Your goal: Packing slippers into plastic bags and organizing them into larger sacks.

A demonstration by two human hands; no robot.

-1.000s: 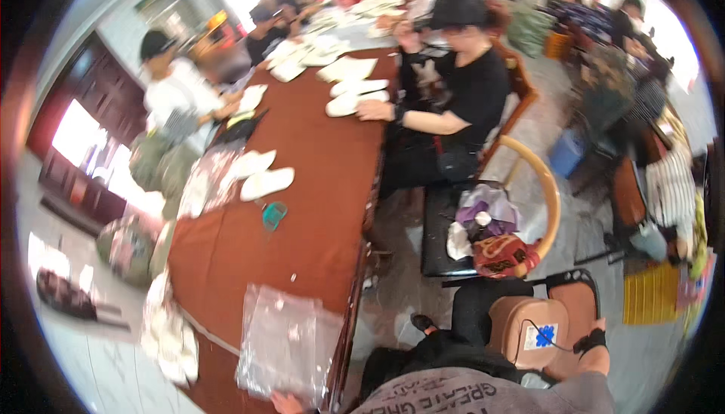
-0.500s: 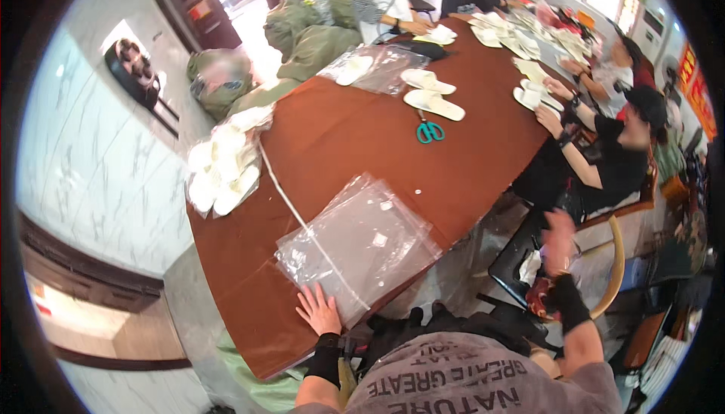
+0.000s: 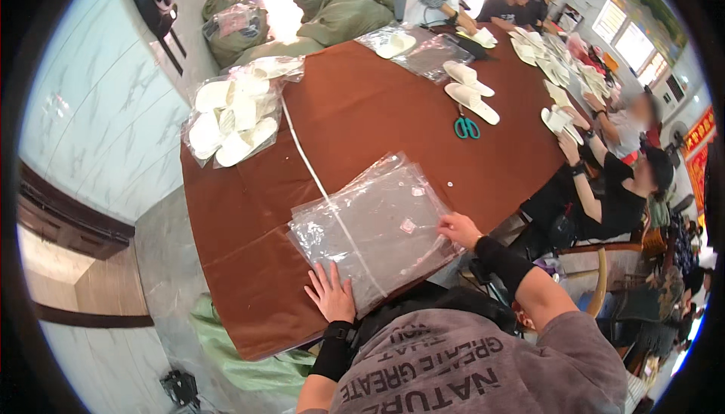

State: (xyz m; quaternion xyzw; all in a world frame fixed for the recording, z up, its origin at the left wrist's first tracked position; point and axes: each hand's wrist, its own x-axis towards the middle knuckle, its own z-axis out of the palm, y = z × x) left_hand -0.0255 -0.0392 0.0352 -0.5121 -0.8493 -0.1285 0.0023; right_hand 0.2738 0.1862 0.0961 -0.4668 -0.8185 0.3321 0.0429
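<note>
Laid left hand (image 3: 332,298) flat, spread-fingered, at near left edge of clear bags (image 3: 381,210); curled fingers of right hand (image 3: 461,231) at bags' right corner, could not tell if pinching; noted brown table (image 3: 249,263) under bags, scissors (image 3: 465,127) beyond bags, white slippers (image 3: 243,108) beyond bags to left

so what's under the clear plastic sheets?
Brown cloth extends around the clear plastic sheets, so presumably beneath too. A white strip crosses there, over or under unclear. Hazy layers, and the left hand at one edge, hide anything else.

Glossy, creased, clear rectangular plastic bags (image 3: 385,237) meet the right hand (image 3: 459,230); beyond it spreads a matt, brown, cloth-like table cover (image 3: 400,123).
</note>
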